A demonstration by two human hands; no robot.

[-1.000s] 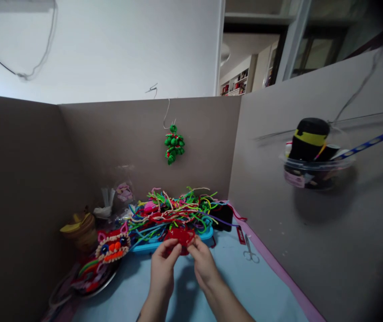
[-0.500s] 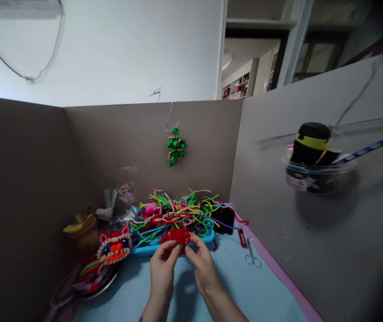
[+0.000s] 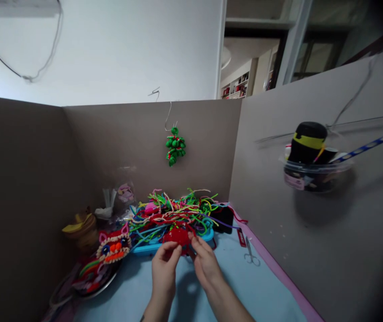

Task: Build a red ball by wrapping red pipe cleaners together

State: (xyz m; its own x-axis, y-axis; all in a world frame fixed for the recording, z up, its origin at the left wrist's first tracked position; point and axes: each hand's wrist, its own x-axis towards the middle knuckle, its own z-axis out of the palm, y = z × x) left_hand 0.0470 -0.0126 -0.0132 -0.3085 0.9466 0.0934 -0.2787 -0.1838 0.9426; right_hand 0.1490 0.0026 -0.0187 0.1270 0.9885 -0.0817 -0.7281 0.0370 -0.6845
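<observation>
A red fuzzy pipe-cleaner piece (image 3: 177, 235) is held up over the front rim of a blue tray (image 3: 146, 249). My left hand (image 3: 164, 266) pinches its lower left edge between thumb and fingers. At its right side, my right hand (image 3: 206, 264) is closed with the fingertips together on the red piece. What lies between the fingertips is partly covered. Behind the piece, a tangled heap of many-coloured pipe cleaners (image 3: 174, 214) fills the tray.
Small scissors (image 3: 252, 256) and a red-labelled strip (image 3: 241, 237) lie right. A dark phone-like slab (image 3: 224, 220) is behind them. Left are a bowl (image 3: 94, 294) with a pipe-cleaner animal face (image 3: 114, 248) and a brown pot (image 3: 86, 228). A green ornament (image 3: 175, 146) hangs on the partition (image 3: 121, 138).
My right hand has shifted slightly right and turned, its fingers now drawn closer together. The red piece has tilted a little, showing more of its face. My left hand stays pinched on it.
</observation>
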